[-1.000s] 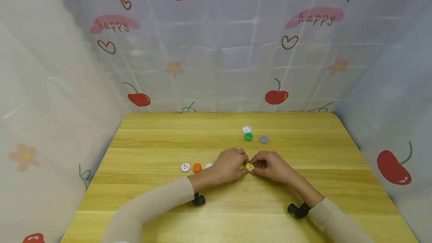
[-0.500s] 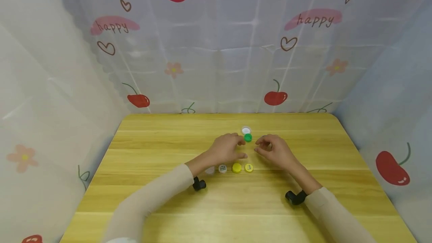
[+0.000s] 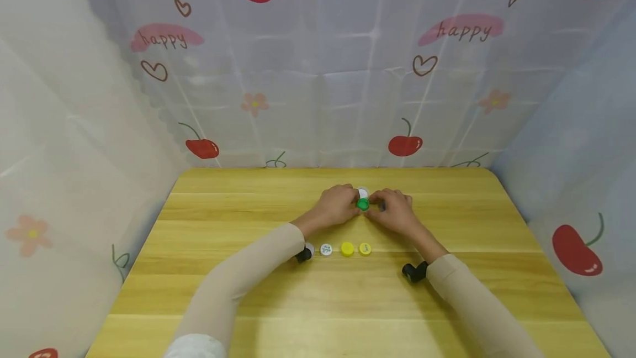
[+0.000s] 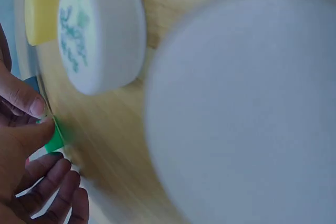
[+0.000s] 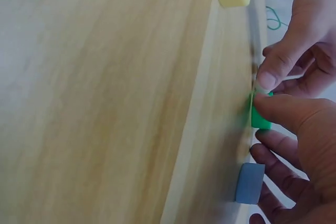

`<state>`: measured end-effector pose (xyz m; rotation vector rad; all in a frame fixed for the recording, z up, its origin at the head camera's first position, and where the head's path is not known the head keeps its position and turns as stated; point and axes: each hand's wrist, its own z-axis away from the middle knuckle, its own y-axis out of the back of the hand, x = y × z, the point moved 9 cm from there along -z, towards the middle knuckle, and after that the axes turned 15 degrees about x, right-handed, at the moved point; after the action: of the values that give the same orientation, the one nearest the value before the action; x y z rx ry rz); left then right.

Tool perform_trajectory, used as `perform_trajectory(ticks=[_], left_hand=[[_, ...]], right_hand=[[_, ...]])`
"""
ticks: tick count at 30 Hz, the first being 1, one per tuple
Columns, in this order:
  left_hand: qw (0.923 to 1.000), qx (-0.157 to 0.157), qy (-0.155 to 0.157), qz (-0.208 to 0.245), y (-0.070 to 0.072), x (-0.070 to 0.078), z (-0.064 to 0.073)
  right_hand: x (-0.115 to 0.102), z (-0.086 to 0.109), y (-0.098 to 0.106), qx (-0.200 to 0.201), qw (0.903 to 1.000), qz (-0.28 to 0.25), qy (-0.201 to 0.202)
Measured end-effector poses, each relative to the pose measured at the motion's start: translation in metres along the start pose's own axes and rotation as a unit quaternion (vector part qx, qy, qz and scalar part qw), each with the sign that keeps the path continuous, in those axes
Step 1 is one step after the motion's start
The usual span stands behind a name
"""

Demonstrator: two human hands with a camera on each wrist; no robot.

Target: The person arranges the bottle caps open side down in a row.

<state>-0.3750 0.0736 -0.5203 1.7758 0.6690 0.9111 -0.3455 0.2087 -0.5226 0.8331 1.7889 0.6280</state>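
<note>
A green bottle cap (image 3: 363, 204) is between my two hands near the back of the table, in front of a white cap (image 3: 364, 193). My left hand (image 3: 338, 204) pinches its left side with thumb and fingers, and my right hand (image 3: 395, 212) pinches its right side. Both wrist views show the green cap (image 4: 55, 141) partly covered by thumbs. Beside the right fingers stands a grey cap (image 5: 250, 183), mostly hidden from the head view. Nearer the front, a printed white cap (image 3: 326, 249), a yellow cap (image 3: 347, 249) and a printed yellow cap (image 3: 365, 249) lie in a row.
A pale cap (image 3: 311, 248) ends the visible row, partly behind the black left wrist camera (image 3: 304, 254). Another black camera (image 3: 414, 273) sits on the right wrist. Curtains with cherries (image 3: 318, 87) surround the wooden table (image 3: 318, 314) at the back and sides.
Both hands let go of the printed yellow cap at the row's right end. They moved back over the table and took hold of the green cap, which now looks slightly tilted.
</note>
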Motion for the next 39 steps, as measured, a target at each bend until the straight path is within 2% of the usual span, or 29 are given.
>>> perform_trajectory(ticks=[9,15,19,23,27,32,36,39], left_hand=[[0.9985,-0.006,-0.038,-0.038,-0.006,0.008,-0.003],[0.9979,-0.008,-0.050,-0.040,-0.008,0.010,0.000],[0.9975,0.005,-0.061,-0.034,-0.002,0.013,0.003],[0.9963,0.024,-0.081,-0.011,0.012,0.019,0.010],[0.9946,0.040,-0.094,0.017,0.032,0.024,0.025],[0.9900,0.062,-0.097,0.082,0.057,0.025,0.054],[0.9765,0.078,-0.098,0.175,0.073,0.028,0.082],[0.9605,0.098,-0.092,0.244,0.083,0.028,0.101]], right_hand=[[-0.004,-0.002,-0.001,-0.004,0.9999,-0.007,0.011],[-0.001,0.002,-0.002,-0.002,0.9998,-0.017,0.013],[-0.004,0.005,0.001,0.004,0.9991,-0.027,0.033],[-0.014,0.011,0.014,0.019,0.9956,-0.052,0.075],[-0.029,0.020,0.029,0.026,0.9917,-0.082,0.096],[-0.049,0.039,0.043,0.031,0.9868,-0.127,0.096],[-0.065,0.058,0.049,0.041,0.9761,-0.182,0.111],[-0.078,0.068,0.051,0.039,0.9641,-0.230,0.127]])
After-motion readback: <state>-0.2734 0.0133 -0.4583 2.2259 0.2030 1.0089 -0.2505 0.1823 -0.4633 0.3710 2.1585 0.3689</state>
